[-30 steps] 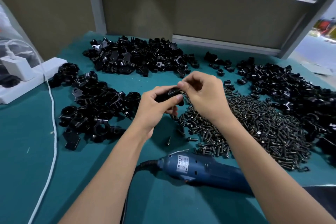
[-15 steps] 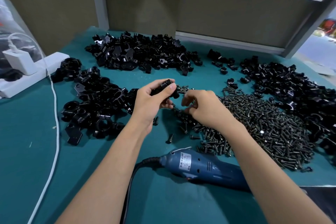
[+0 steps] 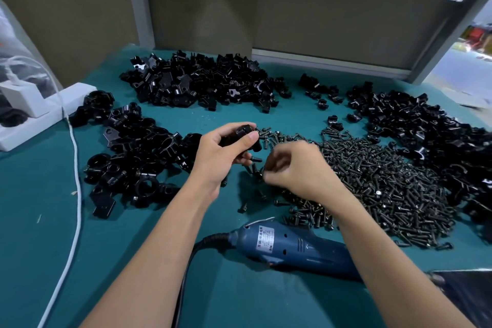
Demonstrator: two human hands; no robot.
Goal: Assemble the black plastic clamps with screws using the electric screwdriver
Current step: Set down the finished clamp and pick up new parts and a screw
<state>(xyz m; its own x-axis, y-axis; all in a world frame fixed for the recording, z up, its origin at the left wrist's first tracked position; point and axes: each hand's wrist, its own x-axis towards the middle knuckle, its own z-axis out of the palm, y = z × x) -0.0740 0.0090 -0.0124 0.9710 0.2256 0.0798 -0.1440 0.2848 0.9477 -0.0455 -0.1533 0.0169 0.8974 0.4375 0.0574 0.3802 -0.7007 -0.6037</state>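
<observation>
Most likely to go wrong at the screws (image 3: 372, 181): picking from a dense, tangled heap with a motion-blurred right hand (image 3: 295, 168), so could lift two at once, or none, or flick loose ones out across the desk (image 3: 40, 247). Could also seat a screw crooked in the clamp (image 3: 243, 133), small and half hidden in the fingers, with no hole plainly visible. Could tilt or drop the clamp while looking toward the heap, being held only near the fingertips. Later, in reaching for the electric screwdriver (image 3: 292, 245), lying on the desk under the right forearm with a black cable trailing toward the body, could snag that cable or knock the tool into the heap.

Left hand (image 3: 226, 157) raised just above the desk, between the left pile of clamps (image 3: 133, 157) and the screws, thumb on top; grip clamped on the clamp. Right hand just beside, lower, knuckles up, fingers curled down onto the near-left edge of the heap; grip drawn together at the tips, yet impossible to tell through the blur whether closed on a screw. Both forearms stretched forward from the bottom edge.
</observation>
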